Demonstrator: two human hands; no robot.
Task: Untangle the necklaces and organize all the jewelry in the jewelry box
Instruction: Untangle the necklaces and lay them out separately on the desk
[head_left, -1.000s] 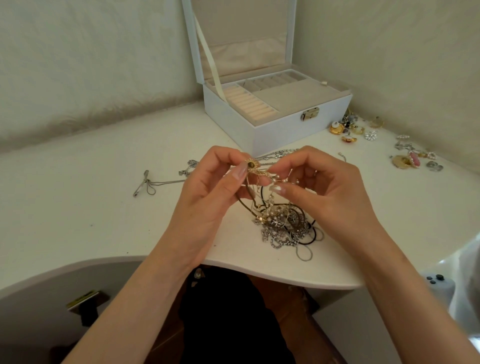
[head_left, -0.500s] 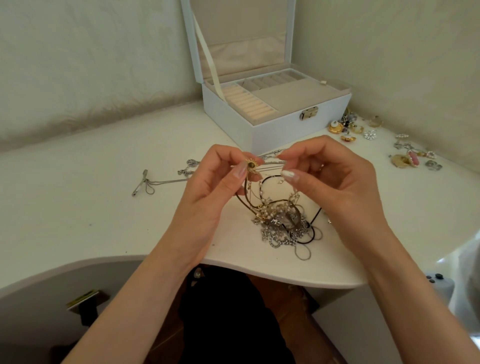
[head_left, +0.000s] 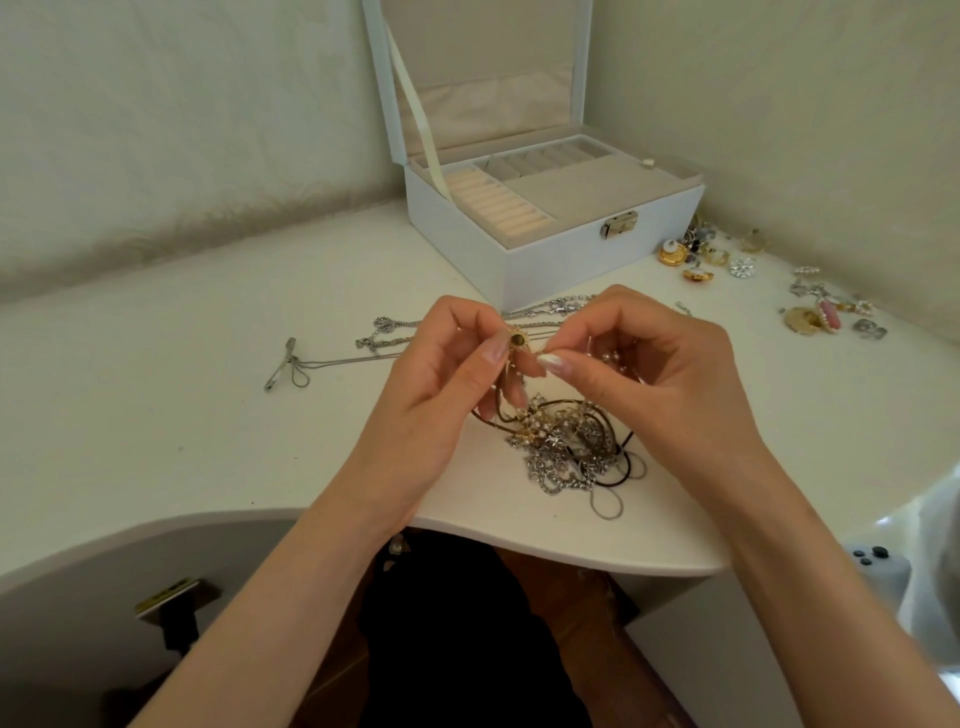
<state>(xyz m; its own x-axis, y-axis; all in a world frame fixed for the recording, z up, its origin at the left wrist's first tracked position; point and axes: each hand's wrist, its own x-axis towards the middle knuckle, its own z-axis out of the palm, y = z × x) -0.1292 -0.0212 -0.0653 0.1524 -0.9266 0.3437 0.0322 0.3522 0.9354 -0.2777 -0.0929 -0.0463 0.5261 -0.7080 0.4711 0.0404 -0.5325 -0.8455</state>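
Fig.: no legible txt, labels, brand marks or nos. anywhere in view. Metal clasp (head_left: 619, 224) on front of jewelry box (head_left: 545, 270): too small to tell whether it bears any marking. Brass-coloured plate (head_left: 167, 597) at lower left, below desk edge: blurred, nothing readable.
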